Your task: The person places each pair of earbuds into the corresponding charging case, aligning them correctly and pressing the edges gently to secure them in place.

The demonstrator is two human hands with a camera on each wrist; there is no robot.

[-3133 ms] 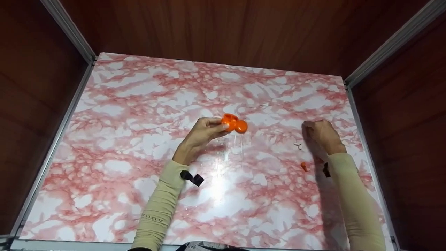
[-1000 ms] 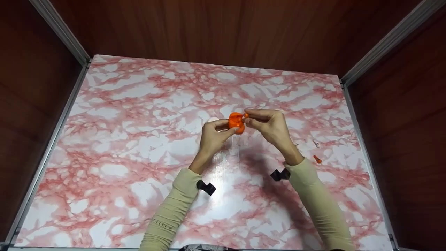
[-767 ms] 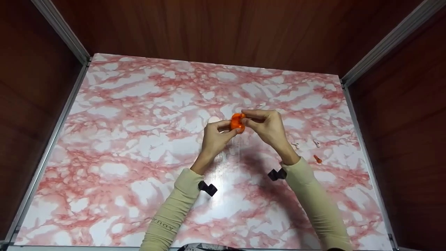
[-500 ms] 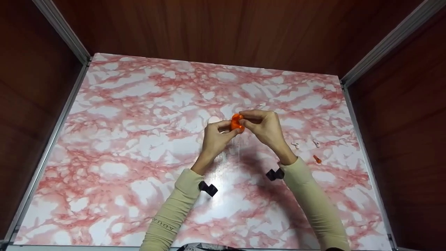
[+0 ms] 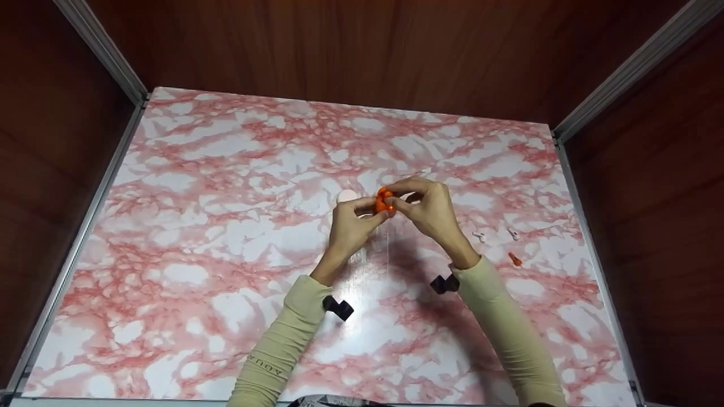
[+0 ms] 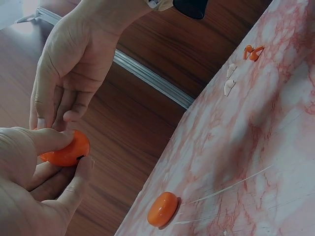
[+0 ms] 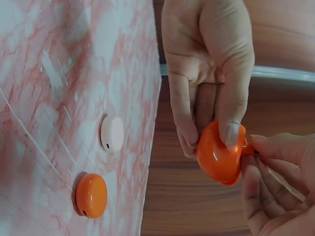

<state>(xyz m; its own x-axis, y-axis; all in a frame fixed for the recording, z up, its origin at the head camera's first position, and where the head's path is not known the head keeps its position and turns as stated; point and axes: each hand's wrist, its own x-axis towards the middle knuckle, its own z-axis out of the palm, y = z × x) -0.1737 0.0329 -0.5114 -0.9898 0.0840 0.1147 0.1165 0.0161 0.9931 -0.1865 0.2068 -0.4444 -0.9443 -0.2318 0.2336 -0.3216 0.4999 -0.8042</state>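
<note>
My left hand [image 5: 352,229] grips an open orange earbud case [image 7: 219,155] above the table, thumb on one side and fingers on the other. My right hand [image 5: 427,209] pinches a small orange earbud [image 7: 250,150] right at the case's opening. In the head view the fingers of both hands cover much of the case. Below the hands, a second orange earbud case [image 7: 91,195] lies closed on the table, beside a closed white earbud case [image 5: 347,195].
Two white earbuds [image 5: 479,236] lie on the table's right side. Orange earbuds [image 6: 255,53] rest close to them. Brown wood-grain panels [image 5: 339,51] with metal edge rails enclose the red-and-white marbled table [image 5: 226,237].
My right hand has come from the table's right side to the case with an orange earbud. Since one second ago, its fingers have moved in over the case opening; my left hand has stayed nearly still.
</note>
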